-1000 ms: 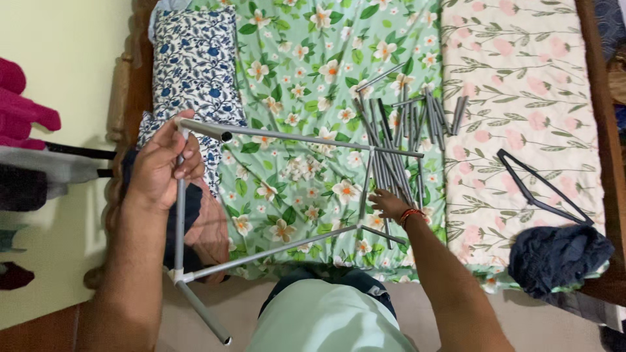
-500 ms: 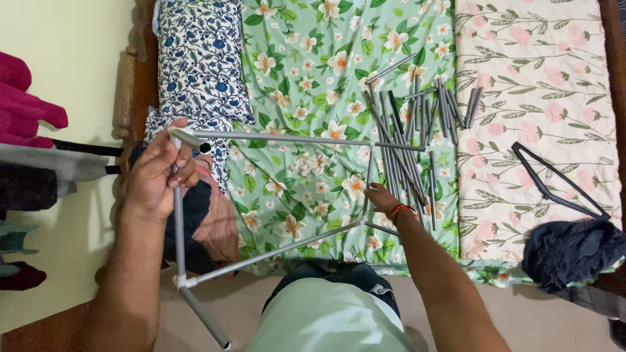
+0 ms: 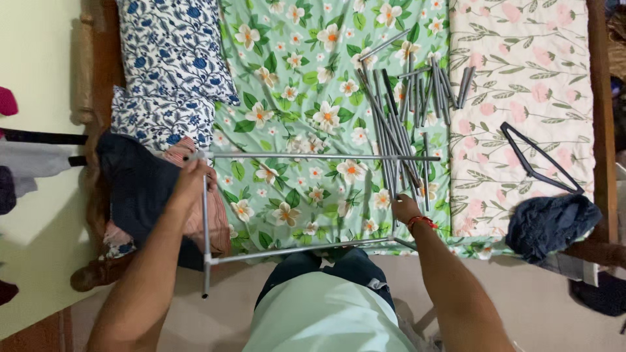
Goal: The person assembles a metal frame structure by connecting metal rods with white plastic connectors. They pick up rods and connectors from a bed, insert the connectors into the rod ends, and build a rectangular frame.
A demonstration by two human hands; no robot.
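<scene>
The frame point(image 3: 293, 195) is made of thin gray rods joined into a square shape. It hangs over the near part of the bed point(image 3: 287, 78), just past the person's body. The left hand point(image 3: 194, 175) is closed around the far left corner of the frame and holds it up. A long rod runs from that hand across to the right, and another rod runs down from it toward the person to a white joint point(image 3: 207, 259).

The right hand point(image 3: 405, 210) is at the right side of the frame, with its fingers curled down where the loose rods meet the frame's right edge. I cannot tell if it is gripping a rod or only touching one. A red band point(image 3: 420, 221) sits on that wrist.

Just past the right hand lies the pile of rods point(image 3: 401, 117), spread on the green flower sheet. It looks like the step in hand is picking one more rod for the frame. The next move would call for a firm pinch on one rod and a steady hold by the left hand.

Further right of the right hand are a black hanger point(image 3: 538, 160) and a dark cloth point(image 3: 551, 227). Past the left hand lie blue flower pillows point(image 3: 173, 58), and beside it, dark clothes point(image 3: 137, 189).
</scene>
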